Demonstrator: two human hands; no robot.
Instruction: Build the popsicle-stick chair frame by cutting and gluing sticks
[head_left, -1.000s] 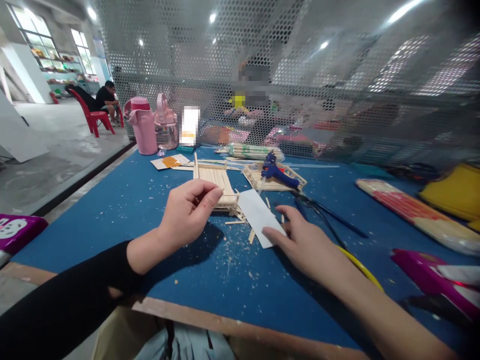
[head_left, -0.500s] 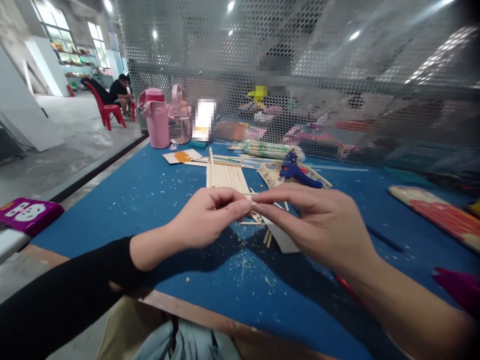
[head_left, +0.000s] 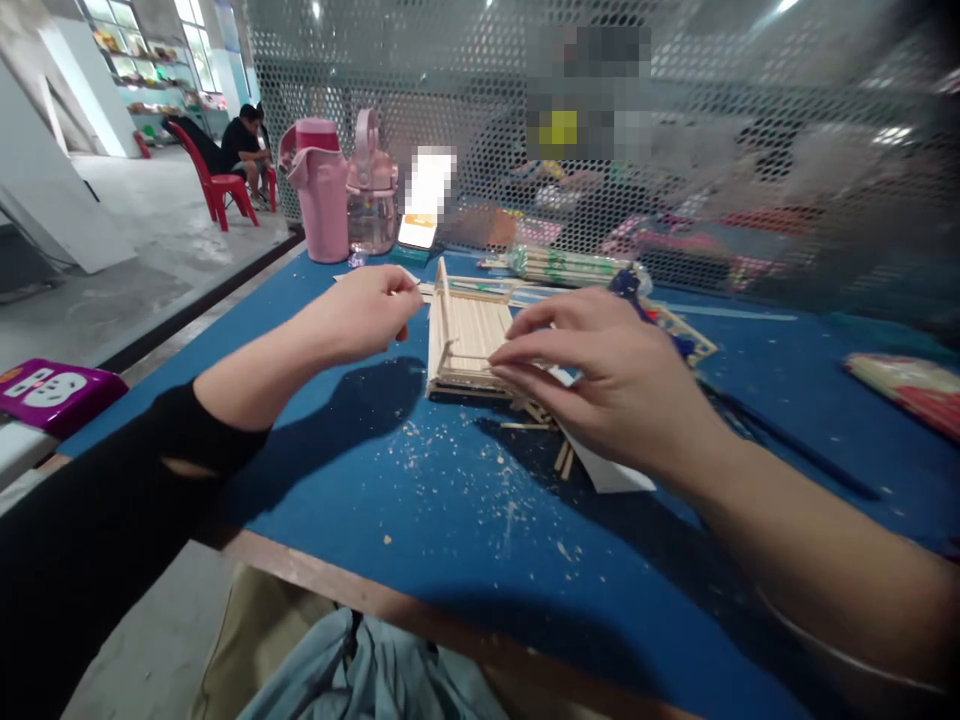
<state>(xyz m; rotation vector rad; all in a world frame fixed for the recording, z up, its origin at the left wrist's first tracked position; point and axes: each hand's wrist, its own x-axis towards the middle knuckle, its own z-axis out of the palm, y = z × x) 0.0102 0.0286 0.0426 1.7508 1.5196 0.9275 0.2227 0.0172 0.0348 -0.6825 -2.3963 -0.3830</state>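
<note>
On the blue table stands a small structure made of wooden sticks [head_left: 469, 330], with a slatted floor and low rails. My right hand [head_left: 615, 380] pinches one end of a thin wooden stick [head_left: 471, 357] across the structure's near side. Whether the stick touches the frame there I cannot tell. To the left of the structure, my left hand [head_left: 360, 312] hovers over the table, its fingers curled together. What the left fingers hold, if anything, is hidden. Short loose sticks [head_left: 564, 460] and a white card [head_left: 611, 472] lie under and beside my right hand.
A blue glue gun [head_left: 626, 285] is partly hidden behind my right hand. Toward the back stand a pink flask [head_left: 324, 200], a clear jug [head_left: 371, 205], a lit phone [head_left: 420, 225] and bagged sticks [head_left: 570, 268]. A perforated metal screen [head_left: 465, 110] borders the table.
My hands have parted: the left moved up and left, while the right lowered the thin stick to the structure's near side. The view has tilted down a little.
</note>
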